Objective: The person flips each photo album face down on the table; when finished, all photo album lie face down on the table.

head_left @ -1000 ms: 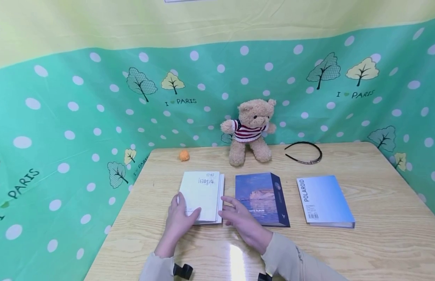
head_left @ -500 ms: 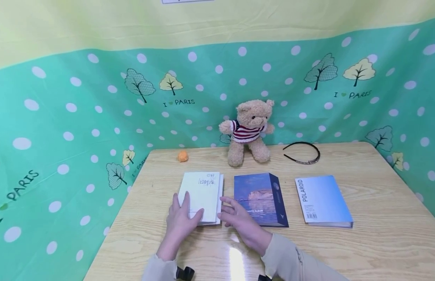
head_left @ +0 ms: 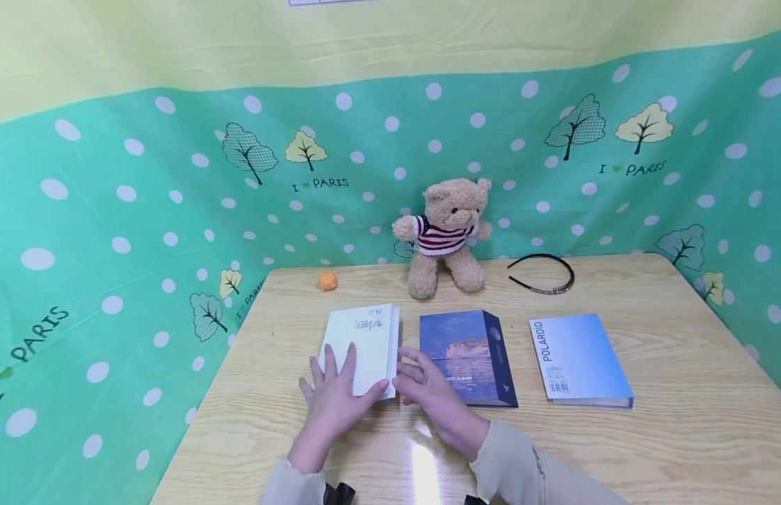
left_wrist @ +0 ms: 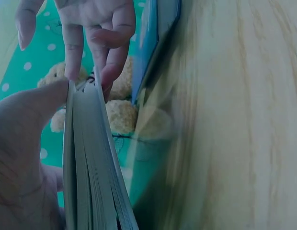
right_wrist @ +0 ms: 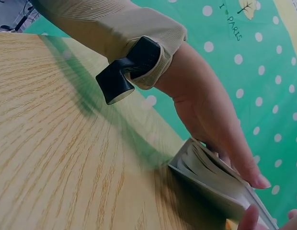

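Observation:
A white book (head_left: 365,351) with writing on its cover lies at the left of the row on the table. My left hand (head_left: 334,400) rests on the cover with its fingers spread, the thumb reaching to the book's right edge. At that edge, the fingers of my right hand (head_left: 435,393) hold the book; in the left wrist view they touch both covers. Page edges of the book (left_wrist: 93,153) show between the covers in that view. To the right stand a dark blue photo album (head_left: 460,354) and a light blue POLAROID album (head_left: 580,361), neither touched by a hand.
A teddy bear (head_left: 447,235) in a striped shirt sits at the back of the wooden table (head_left: 693,393). A black headband (head_left: 545,289) lies to its right, and a small orange ball (head_left: 328,280) to its left. A green dotted curtain (head_left: 144,231) hangs behind.
My left hand has slid right across the white cover, its fingers spreading and its thumb reaching the right edge. The book has tilted slightly, while my right hand stays nearly in place.

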The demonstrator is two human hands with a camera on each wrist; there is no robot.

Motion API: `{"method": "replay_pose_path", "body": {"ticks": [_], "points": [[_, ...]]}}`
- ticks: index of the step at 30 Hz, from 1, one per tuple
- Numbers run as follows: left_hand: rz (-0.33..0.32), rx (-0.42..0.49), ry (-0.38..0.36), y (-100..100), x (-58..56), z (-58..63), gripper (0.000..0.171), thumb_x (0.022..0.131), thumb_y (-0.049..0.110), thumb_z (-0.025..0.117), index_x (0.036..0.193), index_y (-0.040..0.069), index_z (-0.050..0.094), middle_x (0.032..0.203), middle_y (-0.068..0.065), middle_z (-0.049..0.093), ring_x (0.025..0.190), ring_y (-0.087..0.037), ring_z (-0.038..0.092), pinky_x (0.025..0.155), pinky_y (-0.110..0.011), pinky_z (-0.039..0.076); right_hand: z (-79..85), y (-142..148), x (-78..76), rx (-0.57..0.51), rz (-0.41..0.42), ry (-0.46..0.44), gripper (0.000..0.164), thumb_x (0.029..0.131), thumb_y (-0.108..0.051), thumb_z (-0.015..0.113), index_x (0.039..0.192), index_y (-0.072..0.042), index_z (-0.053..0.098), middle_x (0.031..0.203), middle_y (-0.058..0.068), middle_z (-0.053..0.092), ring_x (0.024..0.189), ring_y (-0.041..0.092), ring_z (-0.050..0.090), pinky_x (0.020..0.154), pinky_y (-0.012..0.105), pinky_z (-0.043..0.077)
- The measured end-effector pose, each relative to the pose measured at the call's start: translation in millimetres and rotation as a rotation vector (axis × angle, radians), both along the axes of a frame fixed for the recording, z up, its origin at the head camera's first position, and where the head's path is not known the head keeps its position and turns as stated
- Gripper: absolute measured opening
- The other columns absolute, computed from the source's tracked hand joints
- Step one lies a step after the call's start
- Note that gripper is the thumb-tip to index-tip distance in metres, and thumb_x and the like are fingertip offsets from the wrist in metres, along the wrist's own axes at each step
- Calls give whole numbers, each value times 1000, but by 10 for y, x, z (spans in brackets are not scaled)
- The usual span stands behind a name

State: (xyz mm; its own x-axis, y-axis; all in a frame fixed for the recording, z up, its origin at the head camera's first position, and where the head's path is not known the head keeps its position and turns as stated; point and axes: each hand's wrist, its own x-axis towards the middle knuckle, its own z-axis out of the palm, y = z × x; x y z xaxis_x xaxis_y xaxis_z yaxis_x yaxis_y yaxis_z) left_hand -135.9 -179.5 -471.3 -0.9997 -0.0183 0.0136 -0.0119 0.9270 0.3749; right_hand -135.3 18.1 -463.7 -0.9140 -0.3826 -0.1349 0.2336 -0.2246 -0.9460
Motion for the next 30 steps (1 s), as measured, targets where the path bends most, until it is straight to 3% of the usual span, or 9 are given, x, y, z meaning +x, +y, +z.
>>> {"method": "replay_pose_path", "body": {"ticks": [7, 22, 30], "points": [[-4, 21, -24, 51, 21, 52, 118, 69, 89, 48, 156, 14, 24, 156, -33, 7, 137, -61, 3, 102, -79, 6, 33, -5, 27, -11, -2, 37, 68, 91, -13, 64, 150, -9, 30, 146, 23, 40, 123, 34, 49, 92, 45, 45], [12, 82, -14, 97, 31, 92, 121, 65, 88, 55, 156, 16, 23, 156, -32, 11, 138, -60, 6, 102, -79, 6, 49, -22, 9, -9, -5, 75, 65, 94, -12, 57, 151, -11, 27, 145, 21, 43, 111, 30, 57, 87, 40, 48], [-19, 294, -27, 53, 5, 124, 112, 74, 75, 63, 157, 13, 20, 156, -31, 11, 138, -60, 9, 101, -79, 10, 44, -51, -8, -27, -16, 61, 59, 97, -11, 53, 151, -12, 30, 143, 19, 47, 107, 25, 60, 86, 38, 51]]}}
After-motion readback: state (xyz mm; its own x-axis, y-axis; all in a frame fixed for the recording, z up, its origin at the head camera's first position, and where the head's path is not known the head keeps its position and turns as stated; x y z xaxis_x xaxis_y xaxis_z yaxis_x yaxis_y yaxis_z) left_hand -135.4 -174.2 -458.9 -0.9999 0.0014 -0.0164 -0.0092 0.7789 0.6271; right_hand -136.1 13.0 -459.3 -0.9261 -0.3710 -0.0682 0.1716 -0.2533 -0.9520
